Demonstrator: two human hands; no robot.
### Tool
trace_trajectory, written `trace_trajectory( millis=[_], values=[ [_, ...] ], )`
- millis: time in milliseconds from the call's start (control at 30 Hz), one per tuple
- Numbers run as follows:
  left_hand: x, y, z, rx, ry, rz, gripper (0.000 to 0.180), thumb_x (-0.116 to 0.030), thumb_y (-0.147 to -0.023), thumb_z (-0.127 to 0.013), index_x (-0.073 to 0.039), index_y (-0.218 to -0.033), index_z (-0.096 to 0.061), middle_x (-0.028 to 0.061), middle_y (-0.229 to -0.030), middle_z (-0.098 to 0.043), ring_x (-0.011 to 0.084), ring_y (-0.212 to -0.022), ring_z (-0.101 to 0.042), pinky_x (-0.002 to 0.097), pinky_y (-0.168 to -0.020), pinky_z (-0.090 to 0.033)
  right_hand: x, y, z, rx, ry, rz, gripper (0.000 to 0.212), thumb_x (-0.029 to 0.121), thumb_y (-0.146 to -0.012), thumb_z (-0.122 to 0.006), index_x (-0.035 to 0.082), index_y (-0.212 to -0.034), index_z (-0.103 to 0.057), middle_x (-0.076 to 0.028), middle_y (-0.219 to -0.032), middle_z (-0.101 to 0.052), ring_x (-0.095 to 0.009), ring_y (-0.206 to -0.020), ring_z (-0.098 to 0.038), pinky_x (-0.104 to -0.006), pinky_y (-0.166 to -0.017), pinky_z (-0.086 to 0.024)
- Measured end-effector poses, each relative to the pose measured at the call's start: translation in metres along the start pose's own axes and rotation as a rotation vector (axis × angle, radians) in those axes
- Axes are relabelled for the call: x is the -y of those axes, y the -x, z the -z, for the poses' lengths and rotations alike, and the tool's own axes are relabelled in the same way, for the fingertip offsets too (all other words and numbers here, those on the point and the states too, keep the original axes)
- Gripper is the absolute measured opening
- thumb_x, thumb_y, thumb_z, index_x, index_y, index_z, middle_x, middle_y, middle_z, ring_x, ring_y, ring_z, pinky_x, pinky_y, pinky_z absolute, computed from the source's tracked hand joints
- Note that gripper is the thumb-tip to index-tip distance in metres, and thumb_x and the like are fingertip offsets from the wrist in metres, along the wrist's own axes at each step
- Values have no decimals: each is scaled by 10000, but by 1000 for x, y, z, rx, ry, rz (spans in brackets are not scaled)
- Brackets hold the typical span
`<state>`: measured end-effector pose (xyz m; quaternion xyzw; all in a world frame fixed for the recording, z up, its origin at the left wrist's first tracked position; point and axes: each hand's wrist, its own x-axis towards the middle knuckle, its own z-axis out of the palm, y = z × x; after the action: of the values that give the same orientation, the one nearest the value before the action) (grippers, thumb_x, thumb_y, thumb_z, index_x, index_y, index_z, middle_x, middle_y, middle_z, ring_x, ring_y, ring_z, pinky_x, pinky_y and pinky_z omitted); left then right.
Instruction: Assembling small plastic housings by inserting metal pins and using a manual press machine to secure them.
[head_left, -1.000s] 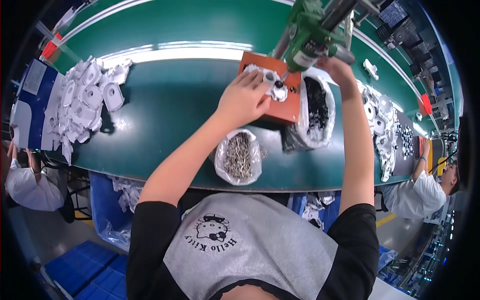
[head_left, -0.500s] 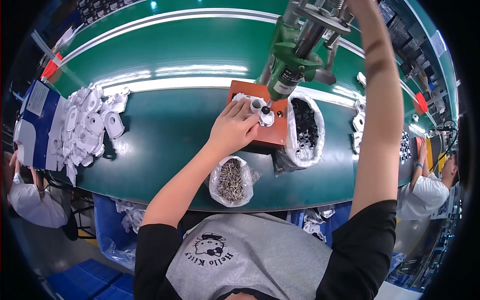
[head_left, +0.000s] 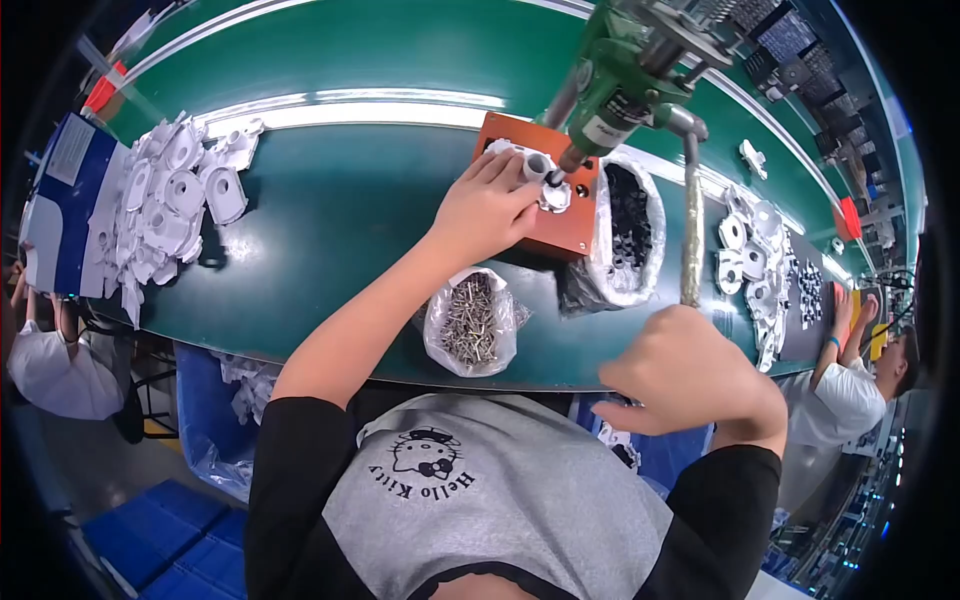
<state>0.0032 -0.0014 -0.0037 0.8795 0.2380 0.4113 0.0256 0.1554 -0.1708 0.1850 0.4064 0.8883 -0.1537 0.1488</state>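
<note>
My left hand (head_left: 485, 212) presses on a white plastic part (head_left: 556, 197) seated on an orange block (head_left: 490, 133), its fingers covering much of the part. A small black piece (head_left: 553, 178) stands in the part, right under the tip of a green hand press (head_left: 610, 105). My right hand (head_left: 695, 375) is closed around the lower end of the press lever (head_left: 692, 225), which points down toward me. The lever's end is hidden in that hand.
A bag of metal screws (head_left: 470, 325) stands near the table's front edge. Right of the block is a bag of black pieces (head_left: 628, 215). White parts lie in a left pile (head_left: 165, 215) and a right pile (head_left: 755, 265). Co-workers sit on both sides; blue bins are below.
My right hand has come from high up down toward me, swinging the press lever down. The press tip now meets the black piece. My left hand stays on the white part.
</note>
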Motion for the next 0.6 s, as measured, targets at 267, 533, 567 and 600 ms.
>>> trace_trajectory(
  millis=[267,533,567,600],
  values=[
    [-2,1,-2,36,-6,56,315,-209,-782,-630,-7,-1019,-579,201,-1155,-598,337,-1127,-557,422,-1020,-408,-1,3,-3,-97,-49,20,304,382,-740,-676,138,-607,-554,-42,-460,-474,-285,-480,-538,-376,-468,-380],
    [-5,4,10,72,37,177,471,-209,-777,-642,13,-1165,-495,202,-1142,-589,348,-1116,-552,412,-988,-426,-83,45,91,-375,-939,596,337,212,-721,-816,-17,-898,-643,-50,-708,-657,-55,-588,-602,-183,-452,-434],
    [-12,-7,5,68,62,134,471,-209,-777,-642,13,-1165,-495,202,-1142,-589,348,-1116,-552,412,-988,-426,-103,61,104,-757,-1027,520,382,356,-800,-648,2,-937,-602,-52,-738,-606,-113,-684,-582,-271,-628,-421],
    [-12,-9,5,84,70,133,483,-208,-782,-636,9,-1188,-489,198,-1151,-585,347,-1127,-542,411,-991,-423,-115,65,110,-1123,-1110,468,495,500,-878,-481,21,-975,-561,-53,-767,-555,-171,-779,-562,-358,-804,-408]
  ],
)
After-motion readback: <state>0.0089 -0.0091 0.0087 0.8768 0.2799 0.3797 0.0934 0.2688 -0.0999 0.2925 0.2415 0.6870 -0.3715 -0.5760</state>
